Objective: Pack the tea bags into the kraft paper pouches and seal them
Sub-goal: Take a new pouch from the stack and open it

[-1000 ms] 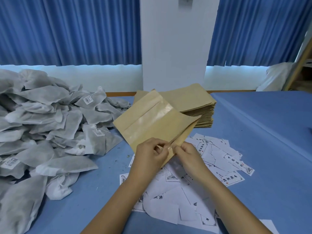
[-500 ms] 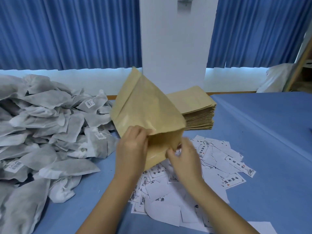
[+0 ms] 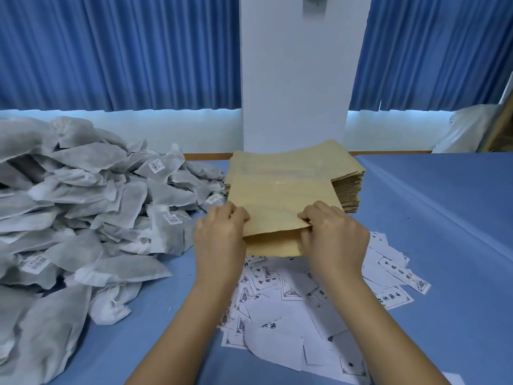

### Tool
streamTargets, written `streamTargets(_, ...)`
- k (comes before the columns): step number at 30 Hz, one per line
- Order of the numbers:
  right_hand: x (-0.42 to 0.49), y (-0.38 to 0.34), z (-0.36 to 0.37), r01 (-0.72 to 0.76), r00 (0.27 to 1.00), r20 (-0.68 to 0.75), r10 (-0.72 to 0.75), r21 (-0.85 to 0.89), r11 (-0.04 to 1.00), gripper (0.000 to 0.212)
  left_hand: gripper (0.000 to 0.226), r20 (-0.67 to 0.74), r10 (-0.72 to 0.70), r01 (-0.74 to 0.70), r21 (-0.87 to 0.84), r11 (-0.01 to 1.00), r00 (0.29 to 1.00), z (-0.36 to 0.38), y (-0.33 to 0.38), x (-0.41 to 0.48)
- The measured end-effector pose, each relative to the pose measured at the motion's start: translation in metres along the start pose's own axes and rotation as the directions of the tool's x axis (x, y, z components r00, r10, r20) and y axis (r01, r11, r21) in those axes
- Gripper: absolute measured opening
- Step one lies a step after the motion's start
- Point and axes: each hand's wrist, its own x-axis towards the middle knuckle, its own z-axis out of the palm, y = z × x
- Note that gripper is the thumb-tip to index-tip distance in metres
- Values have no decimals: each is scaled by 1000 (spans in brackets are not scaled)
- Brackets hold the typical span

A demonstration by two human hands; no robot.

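A kraft paper pouch (image 3: pixel 277 207) is held flat in front of me, its open mouth facing me. My left hand (image 3: pixel 219 240) grips the pouch's near left corner. My right hand (image 3: pixel 333 237) pinches the upper lip at the near right corner, parting the mouth a little. Behind it stands a stack of kraft pouches (image 3: pixel 347 187). A big heap of grey-white tea bags (image 3: pixel 83 207) with small barcode labels covers the left of the blue table (image 3: pixel 444 245).
Several white printed label slips (image 3: pixel 305 301) lie scattered under and near my wrists. A white pillar (image 3: pixel 294 79) and blue curtains stand behind the table. A white bundle (image 3: pixel 466 129) sits at the far right.
The pouch swung from a tilted, raised pose down to lie level with its mouth toward me. Both hands shifted to its near corners and the mouth has parted.
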Motion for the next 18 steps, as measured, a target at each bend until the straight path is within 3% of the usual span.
streamTargets(3,6,-1,1,-54,998,10,54,-10,998,31,54,-84,35,-58,-289,955,996,2,-17,7)
streamTargets(5,14,1,4,-82,997,-3,82,-35,996,29,48,-3,18,-18,-377,926,1000,4,-42,11)
streamTargets(7,23,5,7,-75,997,8,76,-43,996,31,66,0,-236,232,-199,952,972,11,-79,12)
streamTargets(9,26,5,12,-21,996,81,23,-28,999,42,72,2,-587,582,134,802,809,13,-111,9)
streamTargets(10,26,3,15,0,992,127,1,-8,1000,47,71,52,-682,649,262,714,729,14,-119,5)
streamTargets(12,21,-3,20,-8,978,209,-5,62,998,50,62,158,-699,618,361,699,698,19,-122,-2)
streamTargets(16,14,-5,26,-85,952,305,-4,276,957,47,47,307,-539,405,406,819,784,27,-108,-1)
streamTargets(18,11,-4,27,-95,938,345,-16,301,949,46,45,407,-487,298,444,845,773,32,-100,-2)
